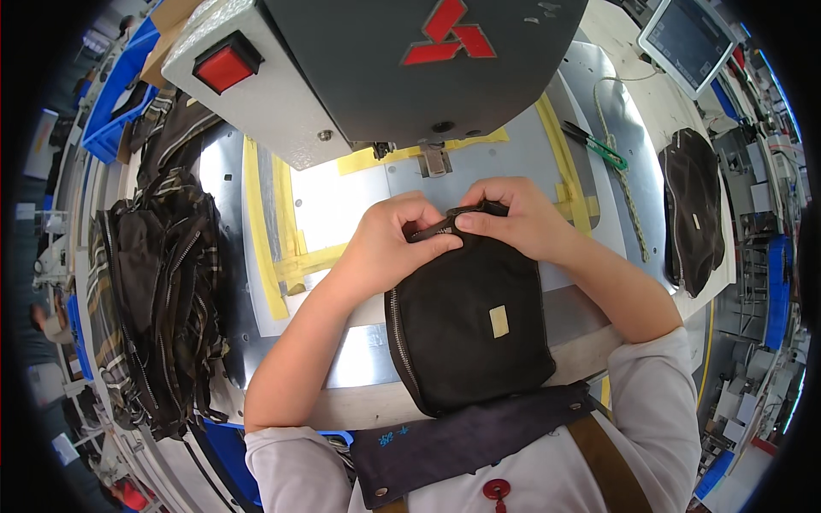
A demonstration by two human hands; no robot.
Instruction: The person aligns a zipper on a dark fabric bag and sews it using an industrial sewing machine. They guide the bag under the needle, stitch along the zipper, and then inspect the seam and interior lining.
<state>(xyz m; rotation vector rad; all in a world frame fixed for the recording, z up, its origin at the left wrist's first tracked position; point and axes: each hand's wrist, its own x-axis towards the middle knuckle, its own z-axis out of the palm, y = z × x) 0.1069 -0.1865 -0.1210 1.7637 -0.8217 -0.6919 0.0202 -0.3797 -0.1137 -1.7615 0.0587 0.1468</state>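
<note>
Head view: left hand [385,242] and right hand [523,219] pinch the pouch [462,312] by its top edge, seemingly keeping the layers together

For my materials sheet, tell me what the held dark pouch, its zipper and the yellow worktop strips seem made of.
Dark pouch: matte, probably fabric, bunching softly where pinched; fibre unclear. Zipper: likely metal teeth, given their silvery glint. Yellow strips: probably adhesive tape, thin, smooth and flat; paper or plastic unclear.

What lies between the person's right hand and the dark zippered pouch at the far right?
The head view shows yellow tape, then a thin cord, between the right hand and that dark pouch.
</note>
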